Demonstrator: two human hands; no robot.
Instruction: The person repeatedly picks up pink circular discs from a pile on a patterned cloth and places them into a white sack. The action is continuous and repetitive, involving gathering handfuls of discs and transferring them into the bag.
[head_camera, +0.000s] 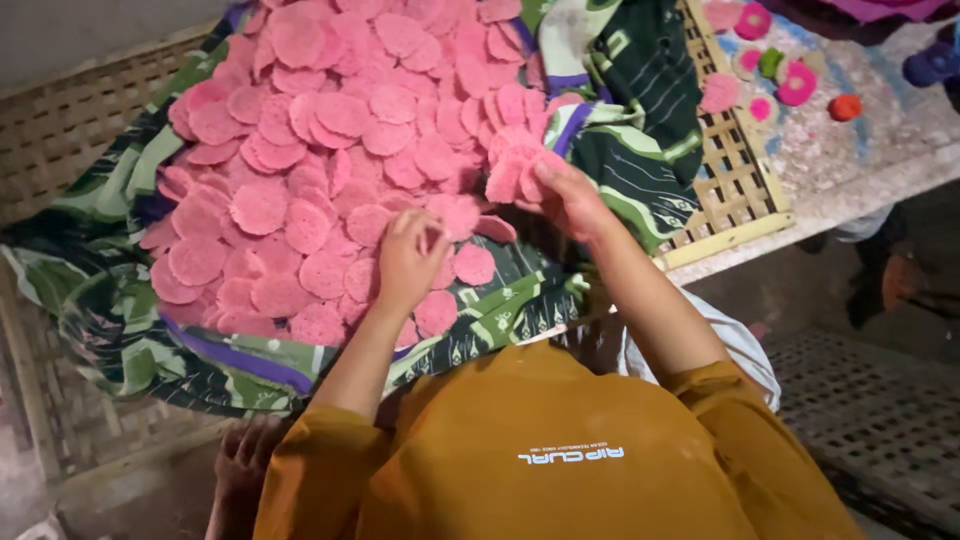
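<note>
Many flat pink round crackers lie spread on a green, white and purple patterned cloth. My right hand holds a small stack of the pink crackers at the pile's right edge. Lower and to the left, my left hand rests on the pile with its fingers closed on a single pink cracker. Both arms reach out from orange sleeves at the bottom of the view.
The cloth lies on a woven bamboo rack. At the top right, a pale surface carries small pink rings, a green piece and an orange piece. Fingers of another hand show at the lower left.
</note>
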